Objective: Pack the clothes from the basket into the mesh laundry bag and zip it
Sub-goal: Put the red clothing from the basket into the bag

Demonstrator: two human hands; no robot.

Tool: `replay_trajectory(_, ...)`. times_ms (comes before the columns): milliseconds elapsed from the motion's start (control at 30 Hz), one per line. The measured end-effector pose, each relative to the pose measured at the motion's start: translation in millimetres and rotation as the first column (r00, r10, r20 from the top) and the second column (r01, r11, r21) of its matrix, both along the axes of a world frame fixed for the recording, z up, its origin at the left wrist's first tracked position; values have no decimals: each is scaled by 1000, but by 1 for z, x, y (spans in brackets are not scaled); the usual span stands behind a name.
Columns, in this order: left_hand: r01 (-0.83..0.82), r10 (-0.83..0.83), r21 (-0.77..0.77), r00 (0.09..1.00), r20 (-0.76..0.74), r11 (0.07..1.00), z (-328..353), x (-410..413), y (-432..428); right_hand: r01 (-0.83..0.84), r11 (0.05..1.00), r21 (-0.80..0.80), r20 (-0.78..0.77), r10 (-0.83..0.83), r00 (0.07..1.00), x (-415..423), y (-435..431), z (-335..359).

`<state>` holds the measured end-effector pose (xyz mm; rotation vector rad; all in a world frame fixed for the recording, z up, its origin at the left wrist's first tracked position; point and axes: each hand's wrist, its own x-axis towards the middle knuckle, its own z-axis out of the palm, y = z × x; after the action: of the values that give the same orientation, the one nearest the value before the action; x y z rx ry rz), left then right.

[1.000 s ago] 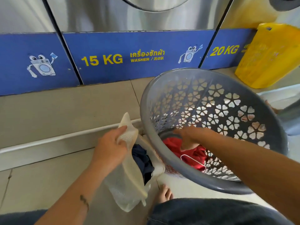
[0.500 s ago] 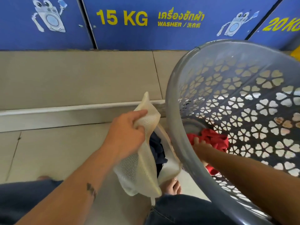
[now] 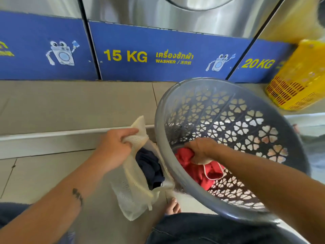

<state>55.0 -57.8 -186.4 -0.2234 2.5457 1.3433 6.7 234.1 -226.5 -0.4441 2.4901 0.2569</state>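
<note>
A grey plastic basket (image 3: pixel 274 175) with flower-shaped holes tilts toward me on the right. Red clothes (image 3: pixel 197 170) with a white cord lie at its bottom. Reaching inside it, my right hand (image 3: pixel 202 148) is closed on the red fabric. To the left of the basket hangs a cream mesh laundry bag (image 3: pixel 130 191); my left hand (image 3: pixel 116 147) grips its upper edge and holds the mouth apart. A dark navy garment (image 3: pixel 151 166) sits inside the bag's mouth. The bag's lower end rests near my bare foot (image 3: pixel 173 206).
Washing machines with blue panels marked 15 KG (image 3: pixel 125 55) and 20 KG stand in front on a beige tiled step (image 3: pixel 70 104). A yellow plastic basket (image 3: pixel 297 80) stands at the far right. My jeans-clad legs fill the bottom edge.
My right hand has closed on the red clothes and lifted them slightly in the basket. The view has tilted up and back. My left hand keeps its grip on the bag.
</note>
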Motion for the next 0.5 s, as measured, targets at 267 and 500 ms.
replay_trajectory(267,-63,64,55,998,-25,997,37,44,-23,197,672,-714,-246,-504,828,69,-14,108)
replay_trajectory(500,-41,52,234,998,-41,971,80,78,-21,-35,149,-988,-127,-670,732,134,-84,180)
